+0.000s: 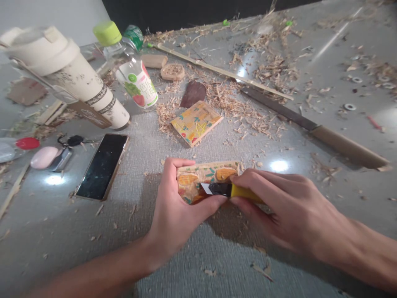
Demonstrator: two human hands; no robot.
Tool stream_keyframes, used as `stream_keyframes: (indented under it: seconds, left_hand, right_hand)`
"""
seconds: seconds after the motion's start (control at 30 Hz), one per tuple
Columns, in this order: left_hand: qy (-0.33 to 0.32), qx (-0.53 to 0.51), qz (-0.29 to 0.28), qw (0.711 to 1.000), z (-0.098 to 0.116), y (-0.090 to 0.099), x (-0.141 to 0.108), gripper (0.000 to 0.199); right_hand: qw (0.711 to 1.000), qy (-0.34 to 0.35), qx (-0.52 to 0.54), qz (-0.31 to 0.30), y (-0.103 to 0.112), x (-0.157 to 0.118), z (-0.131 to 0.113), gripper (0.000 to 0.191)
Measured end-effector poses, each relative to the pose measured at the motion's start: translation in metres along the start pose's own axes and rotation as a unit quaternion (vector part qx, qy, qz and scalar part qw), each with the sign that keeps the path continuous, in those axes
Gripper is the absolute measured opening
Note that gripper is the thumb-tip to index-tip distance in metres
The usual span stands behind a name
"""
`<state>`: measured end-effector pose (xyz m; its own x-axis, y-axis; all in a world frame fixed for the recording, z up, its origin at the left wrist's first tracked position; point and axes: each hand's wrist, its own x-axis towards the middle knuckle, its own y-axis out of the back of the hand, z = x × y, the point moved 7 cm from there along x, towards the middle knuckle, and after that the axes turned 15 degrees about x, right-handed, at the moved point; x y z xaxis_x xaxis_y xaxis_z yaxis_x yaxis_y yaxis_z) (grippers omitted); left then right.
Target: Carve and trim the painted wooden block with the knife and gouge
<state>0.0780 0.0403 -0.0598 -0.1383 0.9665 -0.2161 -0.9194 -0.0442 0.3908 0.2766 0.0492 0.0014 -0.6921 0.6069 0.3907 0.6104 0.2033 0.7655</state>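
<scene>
A small wooden block with a coloured pattern of orange fruit and green leaves is gripped in my left hand. Its fingers wrap the far left side, and the thumb lies along the near edge. My right hand is closed around the yellow handle of a utility knife. The knife's short blade lies over the block's face, pointing left, with my left thumb close beneath it. Beyond the block, a second patterned wooden piece lies flat on the grey table. Part of the knife handle is hidden by my right hand.
To the left are a phone, a white tumbler and a bottle with a green cap. Wood shavings lie beyond the block. A long blade with a tan handle lies at the right, near a thin wooden strip.
</scene>
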Motion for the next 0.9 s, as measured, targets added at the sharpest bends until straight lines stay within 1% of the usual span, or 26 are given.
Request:
stream_keyframes:
  seconds: [0.13, 0.37, 0.47, 0.6, 0.73, 0.83, 0.9]
  left_hand:
    - [0.003, -0.007, -0.002, 1.000, -0.0011, -0.0007, 0.0011, 0.078]
    - [0.001, -0.069, -0.040, 0.997, 0.0026, -0.0042, 0.0024, 0.071]
    - [-0.004, -0.073, -0.048, 0.996, 0.0042, -0.0045, 0.0015, 0.067]
    - [-0.001, -0.072, -0.048, 0.996, 0.0063, -0.0052, 0.0009, 0.065]
    - [0.026, -0.058, -0.046, 0.997, 0.0057, -0.0057, 0.0021, 0.066]
    - [0.049, -0.040, -0.032, 0.997, 0.0042, -0.0041, 0.0027, 0.066]
    - [0.049, -0.033, -0.022, 0.998, 0.0046, -0.0031, 0.0028, 0.065]
  right_hand:
    - [1.000, 0.000, -0.005, 0.000, -0.0001, 0.0011, -0.0016, 0.013]
    - [1.000, -0.013, -0.026, 0.006, -0.0025, -0.0004, -0.0046, 0.015]
    - [0.999, -0.017, -0.034, 0.009, -0.0052, -0.0018, -0.0070, 0.016]
    - [0.998, -0.014, -0.053, 0.022, -0.0059, -0.0018, -0.0093, 0.017]
    - [0.997, -0.001, -0.067, 0.032, -0.0033, -0.0016, -0.0096, 0.016]
    - [0.996, 0.011, -0.073, 0.039, -0.0008, -0.0018, -0.0099, 0.015]
    - [0.996, 0.016, -0.077, 0.043, 0.0002, -0.0016, -0.0099, 0.014]
